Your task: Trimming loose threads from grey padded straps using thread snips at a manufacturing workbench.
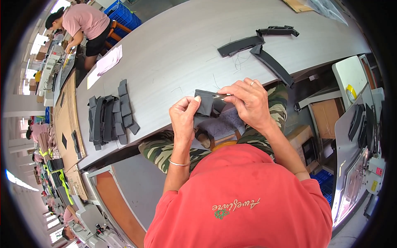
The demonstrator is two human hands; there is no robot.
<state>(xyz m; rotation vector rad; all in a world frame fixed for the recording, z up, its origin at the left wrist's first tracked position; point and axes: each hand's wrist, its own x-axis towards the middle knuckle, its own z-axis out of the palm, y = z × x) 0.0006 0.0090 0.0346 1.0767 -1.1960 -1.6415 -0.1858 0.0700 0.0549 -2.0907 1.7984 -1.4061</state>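
Note:
A dark grey fabric piece (204, 103) is held up just off the table's near edge, above my lap. The thumb and fingers of my left hand (184, 115) are closed on its left side. At its upper right corner, my right hand (250, 103) is pinched together around something small with a shiny glint, too small to name. More dark fabric hangs folded below and behind the piece, partly hidden. Several long dark grey fabric strips (271, 64) lie at the right of the table, with loose threads beside them.
On the grey table (165, 53), stacked dark fabric pieces (109, 115) lie at left, near pink and white papers (106, 64). Another person (84, 25) bends over a sewing machine (50, 72) at far left. A cardboard box (326, 118) stands at right, below table height.

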